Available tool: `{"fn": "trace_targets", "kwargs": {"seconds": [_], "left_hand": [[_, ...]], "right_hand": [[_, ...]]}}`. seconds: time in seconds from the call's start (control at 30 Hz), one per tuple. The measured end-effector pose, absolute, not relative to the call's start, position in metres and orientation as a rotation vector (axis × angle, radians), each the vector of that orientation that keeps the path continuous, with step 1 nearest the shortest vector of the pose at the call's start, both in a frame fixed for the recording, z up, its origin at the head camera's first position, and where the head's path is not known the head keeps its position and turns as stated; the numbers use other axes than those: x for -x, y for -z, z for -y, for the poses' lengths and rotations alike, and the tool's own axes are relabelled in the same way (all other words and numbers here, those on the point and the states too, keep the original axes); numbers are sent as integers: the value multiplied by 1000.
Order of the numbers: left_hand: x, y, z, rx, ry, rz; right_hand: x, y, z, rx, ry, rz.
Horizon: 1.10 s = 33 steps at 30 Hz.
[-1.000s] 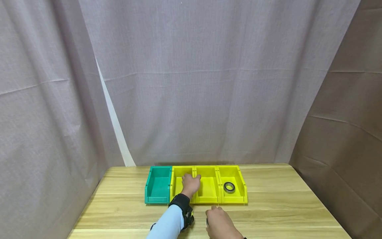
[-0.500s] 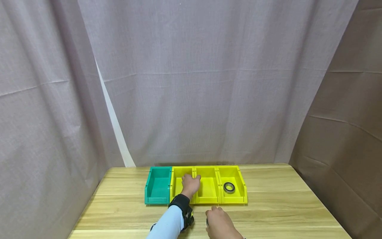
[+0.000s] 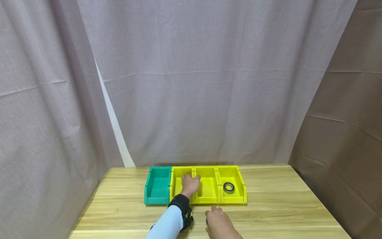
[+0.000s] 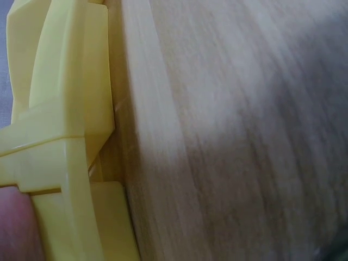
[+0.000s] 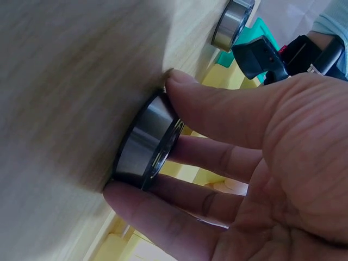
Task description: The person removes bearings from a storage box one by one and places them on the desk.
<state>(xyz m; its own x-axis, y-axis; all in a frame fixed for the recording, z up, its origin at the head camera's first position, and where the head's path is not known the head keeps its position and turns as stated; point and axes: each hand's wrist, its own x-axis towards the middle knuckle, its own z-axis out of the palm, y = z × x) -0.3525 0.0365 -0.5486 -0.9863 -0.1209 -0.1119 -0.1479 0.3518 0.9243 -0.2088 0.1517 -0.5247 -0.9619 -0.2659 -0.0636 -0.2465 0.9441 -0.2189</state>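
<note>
My right hand [image 3: 220,223] grips a ball bearing [image 5: 142,147] at the table in front of the bins; the right wrist view has thumb and fingers at opposite sides of its shiny steel outer ring. My left hand [image 3: 190,185] reaches over the left yellow bin [image 3: 182,171], its thumb toward the divider with the middle yellow bin [image 3: 207,189]. Its fingertips are hidden in the head view, so I cannot tell whether they hold anything. A second bearing [image 3: 228,188], dark-faced with a steel rim, lies flat in the right yellow bin [image 3: 232,200].
A green bin [image 3: 158,187] stands at the left end of the row. Another bearing [image 5: 231,27] rests on the wooden table [image 3: 283,205], near my left forearm. Grey curtains [image 3: 191,83] hang behind and beside the table.
</note>
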Motion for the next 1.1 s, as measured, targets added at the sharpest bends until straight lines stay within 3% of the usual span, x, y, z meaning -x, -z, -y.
{"fn": "trace_targets", "kwargs": {"seconds": [0.47, 0.93, 1.1], "left_hand": [[356, 544, -35, 197, -1808, -2633], [334, 524, -37, 177, -1779, -2799], [313, 510, -33, 24, -1744, -2936]], "right_hand": [[219, 517, -166, 430, 638, -2955], [219, 493, -228, 175, 779, -3178], [218, 488, -244, 145, 865, -3264]]}}
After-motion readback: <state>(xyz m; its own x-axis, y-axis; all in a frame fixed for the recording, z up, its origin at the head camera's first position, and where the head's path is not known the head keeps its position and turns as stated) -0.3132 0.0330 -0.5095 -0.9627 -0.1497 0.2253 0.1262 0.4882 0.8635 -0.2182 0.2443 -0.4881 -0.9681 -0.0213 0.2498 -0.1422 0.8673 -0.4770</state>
